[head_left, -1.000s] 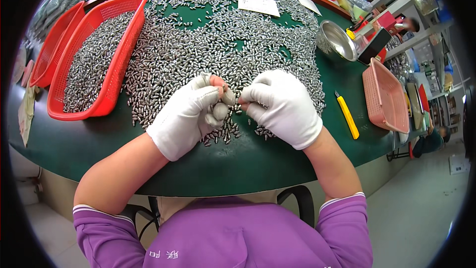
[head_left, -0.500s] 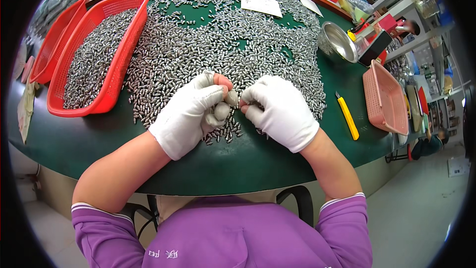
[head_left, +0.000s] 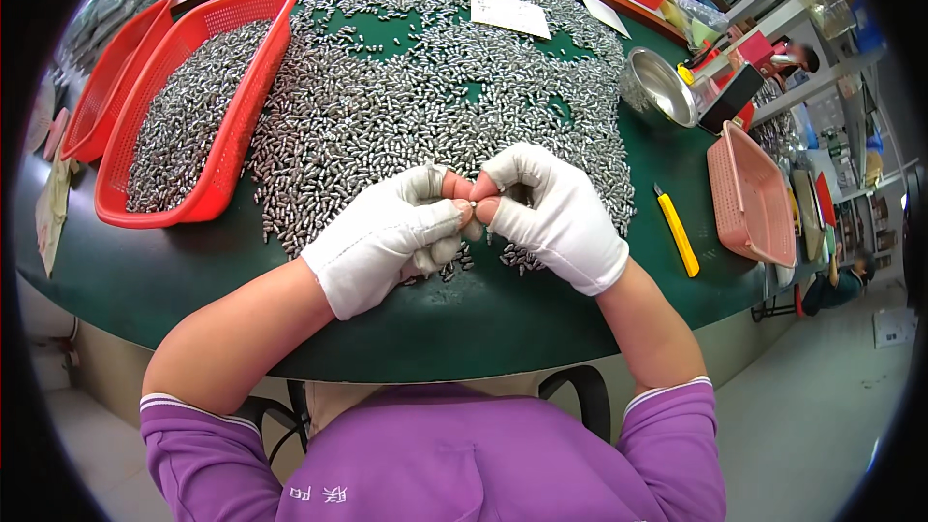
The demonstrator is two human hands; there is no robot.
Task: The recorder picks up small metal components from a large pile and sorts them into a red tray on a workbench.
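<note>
Small silvery bullet-shaped metal pieces [head_left: 338, 126] lie in a wide spread over the green table [head_left: 358, 353]. At the near edge of this spread my left hand [head_left: 387, 237] and my right hand [head_left: 561, 217] meet, both in white gloves with some bare fingertips. Thumb and forefinger are pinched together on each hand, and the tips of the two hands touch. A tiny pale bit shows between them; the fingertips hide what it is. The other left fingers curl under the palm, their contents out of sight. A few loose pieces lie below my hands.
A red basket [head_left: 275, 68] full of such pieces stands at left, another red basket [head_left: 97, 87] beside it. At right are a steel bowl [head_left: 659, 87], a yellow utility knife [head_left: 679, 232] and a pink basket [head_left: 754, 203]. Paper sheets [head_left: 510, 13] lie on the far pieces.
My hands have come together; they were slightly apart before. The right thumb and forefinger now press against the left fingertips, and the left hand has shifted a little right and nearer to me.
</note>
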